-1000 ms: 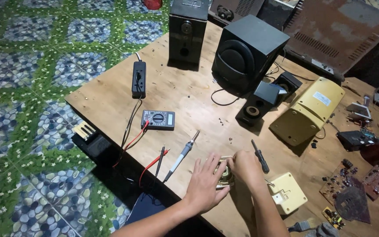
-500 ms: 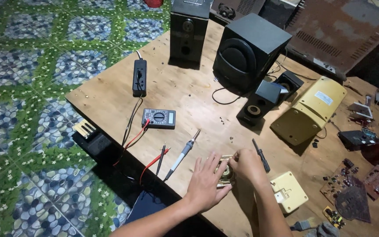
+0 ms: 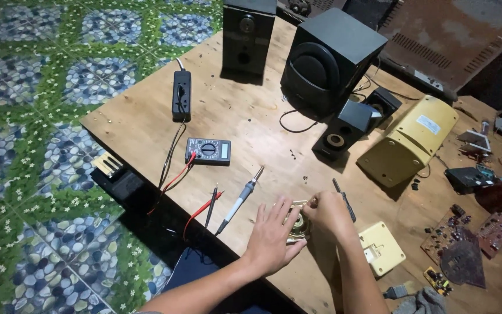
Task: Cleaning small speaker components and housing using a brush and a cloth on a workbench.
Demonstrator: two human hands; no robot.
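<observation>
Head cam: left hand point(image 3: 271, 235) and right hand point(image 3: 327, 214) are clamping fingers round a small round speaker driver point(image 3: 297, 225) on the table's point(image 3: 146, 125) 6 o'clock edge, steadying it; soldering iron point(image 3: 239, 199) is lying at its 9 o'clock w/ multimeter point(image 3: 208, 150) beyond.

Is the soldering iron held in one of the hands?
No, the soldering iron lies on the wooden table, left of the left hand, untouched.

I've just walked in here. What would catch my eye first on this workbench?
Near the front edge, the left hand and right hand cup a small round speaker driver. Behind them, a big black subwoofer stands at the back, and a multimeter with red and black leads lies to the left.
</observation>
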